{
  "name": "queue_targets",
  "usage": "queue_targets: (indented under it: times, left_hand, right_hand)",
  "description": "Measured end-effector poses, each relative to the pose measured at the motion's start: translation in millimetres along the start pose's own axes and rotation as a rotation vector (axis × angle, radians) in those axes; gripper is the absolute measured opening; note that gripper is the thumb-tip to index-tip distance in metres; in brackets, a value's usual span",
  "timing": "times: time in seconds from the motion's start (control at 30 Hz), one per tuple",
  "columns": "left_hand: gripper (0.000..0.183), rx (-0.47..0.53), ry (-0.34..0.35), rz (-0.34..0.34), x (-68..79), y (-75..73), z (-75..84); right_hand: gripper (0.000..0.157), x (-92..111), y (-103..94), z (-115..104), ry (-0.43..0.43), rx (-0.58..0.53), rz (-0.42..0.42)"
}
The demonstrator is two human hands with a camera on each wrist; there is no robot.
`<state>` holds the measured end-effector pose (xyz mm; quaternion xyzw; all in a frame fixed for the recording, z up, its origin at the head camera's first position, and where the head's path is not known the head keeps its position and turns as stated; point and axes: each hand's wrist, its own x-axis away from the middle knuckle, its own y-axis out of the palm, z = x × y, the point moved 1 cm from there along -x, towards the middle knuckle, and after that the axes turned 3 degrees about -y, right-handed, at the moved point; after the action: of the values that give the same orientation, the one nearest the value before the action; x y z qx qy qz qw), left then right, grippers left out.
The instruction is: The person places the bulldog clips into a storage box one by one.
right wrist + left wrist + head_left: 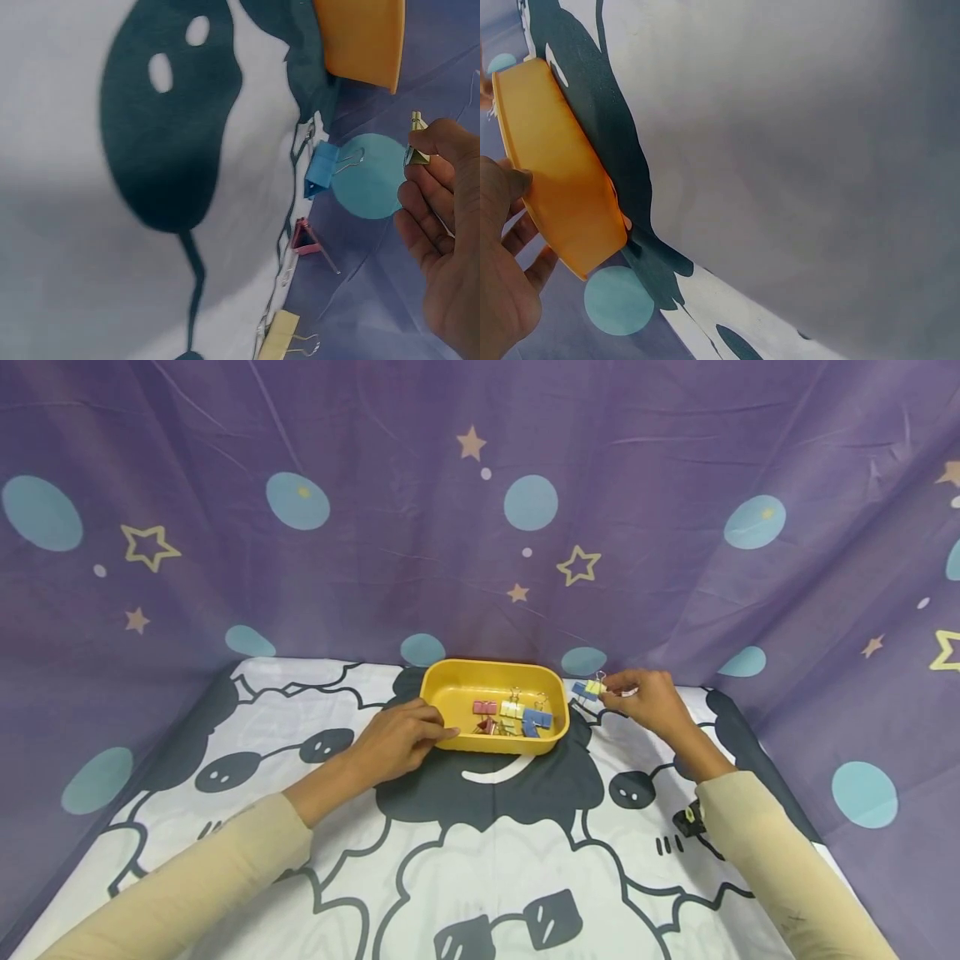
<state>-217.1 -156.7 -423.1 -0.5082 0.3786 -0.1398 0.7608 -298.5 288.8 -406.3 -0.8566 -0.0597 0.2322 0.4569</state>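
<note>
A yellow plastic tray [457, 670] stands at the back of the cloth, with several pink, yellow and blue binder clips lying inside. My left hand [397, 739] holds its near left rim; in the left wrist view the thumb [517, 181] lies at the tray's edge. Right of the tray, my right hand [651, 700] pinches a yellow binder clip [418, 155] between thumb and fingers, raised off the cloth. Below it on the cloth sits a blue binder clip [322, 166]. A pink binder clip [306, 244] and another yellow binder clip [277, 337] lie farther along.
White cloth with dark cartoon figures [495, 860] covers the surface. A purple patterned curtain [375, 577] rises right behind the tray and continues along both sides. A small dark item [686, 820] lies beside the right sleeve.
</note>
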Motion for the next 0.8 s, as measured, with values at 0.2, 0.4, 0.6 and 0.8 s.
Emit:
queue_targets:
  times: [0.2, 0.4, 0.6, 0.8]
  left_hand:
    - [0.036, -0.005, 0.009, 0.005, 0.0, 0.1, -0.4]
    - [0.036, -0.01, 0.011, 0.006, 0.5, -0.3, -0.9]
    - [0.037, -0.006, 0.012, 0.009, 0.5, 0.1, -0.8]
    - [0.035, -0.007, 0.01, 0.013, 1.2, 0.8, -1.8]
  right_hand:
    - [0.025, -8, -4.6, -9, 0.001, 0.003, -0.002]
    - [0.027, -18, -6.5, -21, -0.025, -0.014, 0.003]
    - [0.031, -29, -7.1, -35, -0.064, -0.026, -0.021]
    - [0.035, -42, -5.4, -53, -0.064, -0.008, -0.06]
